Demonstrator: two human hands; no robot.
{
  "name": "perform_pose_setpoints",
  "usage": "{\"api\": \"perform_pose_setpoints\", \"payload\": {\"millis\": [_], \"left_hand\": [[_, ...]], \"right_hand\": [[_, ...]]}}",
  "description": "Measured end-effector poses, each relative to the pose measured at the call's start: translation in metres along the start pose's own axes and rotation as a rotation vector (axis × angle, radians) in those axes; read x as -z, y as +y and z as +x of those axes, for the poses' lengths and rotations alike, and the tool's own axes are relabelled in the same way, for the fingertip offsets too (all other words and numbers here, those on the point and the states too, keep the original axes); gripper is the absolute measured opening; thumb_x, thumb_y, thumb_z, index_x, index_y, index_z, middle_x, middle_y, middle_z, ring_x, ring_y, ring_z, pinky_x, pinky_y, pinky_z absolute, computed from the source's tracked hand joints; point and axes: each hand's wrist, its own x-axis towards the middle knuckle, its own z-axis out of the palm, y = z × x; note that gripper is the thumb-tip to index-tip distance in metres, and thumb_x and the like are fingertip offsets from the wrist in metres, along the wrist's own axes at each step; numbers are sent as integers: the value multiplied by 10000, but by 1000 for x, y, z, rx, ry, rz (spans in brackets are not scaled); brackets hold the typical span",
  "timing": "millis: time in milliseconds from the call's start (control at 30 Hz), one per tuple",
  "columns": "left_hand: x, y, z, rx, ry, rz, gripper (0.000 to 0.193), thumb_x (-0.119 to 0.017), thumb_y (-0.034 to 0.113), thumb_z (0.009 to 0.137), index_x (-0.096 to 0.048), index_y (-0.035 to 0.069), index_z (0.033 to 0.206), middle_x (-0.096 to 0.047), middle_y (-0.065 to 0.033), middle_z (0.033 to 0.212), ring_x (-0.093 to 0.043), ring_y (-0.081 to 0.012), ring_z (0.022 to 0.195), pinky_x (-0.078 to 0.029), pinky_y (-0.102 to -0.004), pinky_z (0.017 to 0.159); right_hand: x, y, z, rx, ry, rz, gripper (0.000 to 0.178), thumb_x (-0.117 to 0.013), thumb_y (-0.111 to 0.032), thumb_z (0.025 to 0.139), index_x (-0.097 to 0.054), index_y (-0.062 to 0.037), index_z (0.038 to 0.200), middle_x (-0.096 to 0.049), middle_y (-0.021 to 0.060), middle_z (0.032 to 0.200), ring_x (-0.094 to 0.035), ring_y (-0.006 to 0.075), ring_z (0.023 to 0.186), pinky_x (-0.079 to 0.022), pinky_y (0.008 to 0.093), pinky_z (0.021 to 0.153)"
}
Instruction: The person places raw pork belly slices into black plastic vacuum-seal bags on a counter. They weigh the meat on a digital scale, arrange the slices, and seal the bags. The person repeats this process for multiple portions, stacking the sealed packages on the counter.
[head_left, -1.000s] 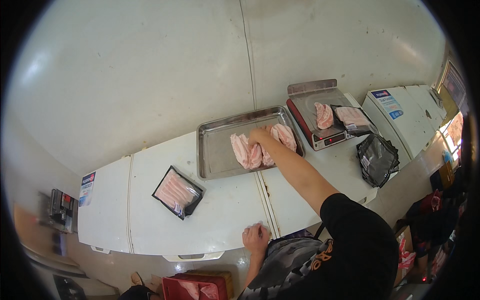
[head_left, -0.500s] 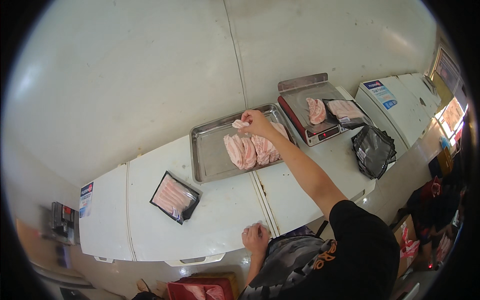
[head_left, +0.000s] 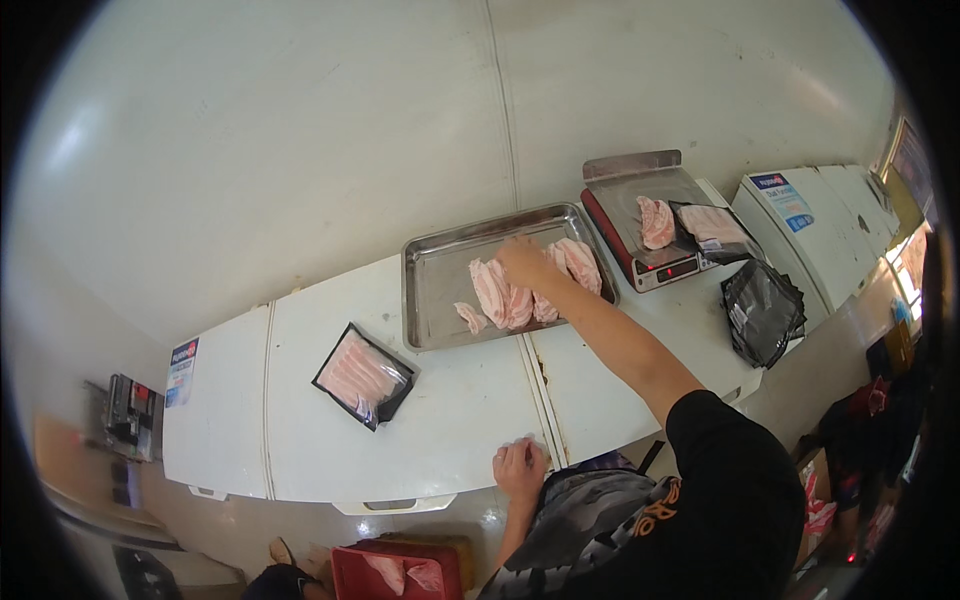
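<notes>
Raw, fatty pork belly slices [head_left: 490, 288] lie in piles in a shallow metal tray [head_left: 425, 262]. Reaching across the tray, my right hand [head_left: 525, 264] is down on the slices, its blurred fingers partly hidden behind the hand itself. One small scrap of pork [head_left: 470, 317] sits apart on the tray's left part. My left hand [head_left: 520, 467] rests at the near edge of the white freezer lid [head_left: 440, 430], fingers curled in and nothing visible in them. To its left is a black-backed pack of sliced pork [head_left: 362, 375].
Right of the tray stands a red digital scale [head_left: 640, 225] with a pork piece [head_left: 656, 222] on its plate and another pork pack [head_left: 716, 228] across its edge. Black empty packs [head_left: 762, 312] are stacked beside it. A red crate [head_left: 350, 572] holding meat sits on the floor.
My right hand has let go of the small pork scrap, which now lies on the tray's left side, and has moved onto the slices. The whole view has shifted slightly.
</notes>
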Motion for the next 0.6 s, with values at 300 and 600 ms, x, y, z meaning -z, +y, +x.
{"api": "perform_pose_setpoints", "payload": {"millis": [300,600], "left_hand": [[-2,1,4,-12,28,-9,114,-775,58,835,-743,116,928,-698,-21,761,-647,-254,720,-474,-414,686],[4,3,-1,1,-22,19,86,-767,69,859,-748,114,930,-685,-28,755,-643,-264,719,-476,-419,696]], "right_hand": [[1,20,34,-449,-463,-96,1190,-982,-621,665,-523,-90,1626,-307,256,1770,-163,468,1668,-90,725,1290],[-7,9,40,-537,-551,-65,965,-940,-511,761,-587,-173,1593,-417,184,1735,-174,478,1659,-50,767,1251]]}}
